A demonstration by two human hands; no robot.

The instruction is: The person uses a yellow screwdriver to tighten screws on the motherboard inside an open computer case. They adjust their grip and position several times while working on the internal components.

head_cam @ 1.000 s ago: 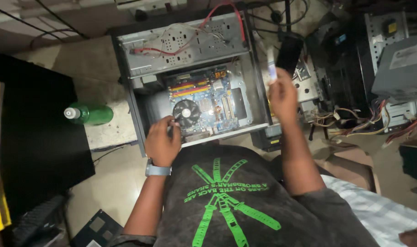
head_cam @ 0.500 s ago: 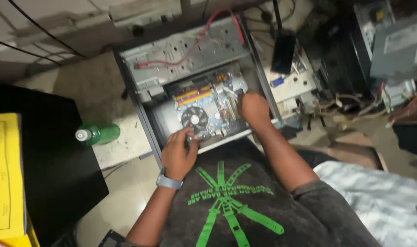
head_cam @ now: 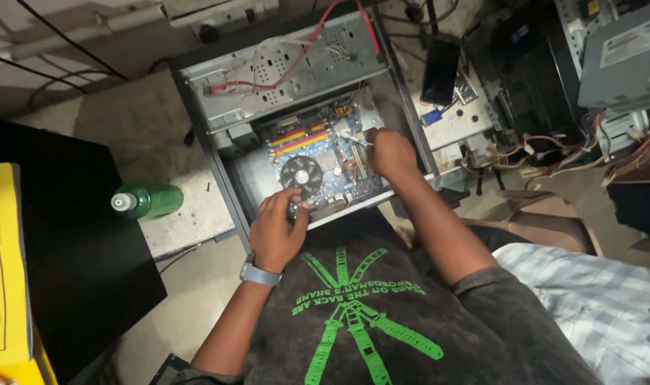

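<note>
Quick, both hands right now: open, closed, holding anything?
Left hand: fingers curled at the case's front edge, by the fan; any grip cannot be told.
Right hand: closed over the motherboard; what it holds cannot be told.

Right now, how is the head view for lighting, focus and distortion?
Head view: dim overall, brightest on the open computer case and its blue motherboard; corners fall into deep shadow, the black panel nearly featureless. Left hand and right hand are reasonably sharp, no motion blur. Straight edges bow slightly toward the frame edges. No strong glare.
</note>
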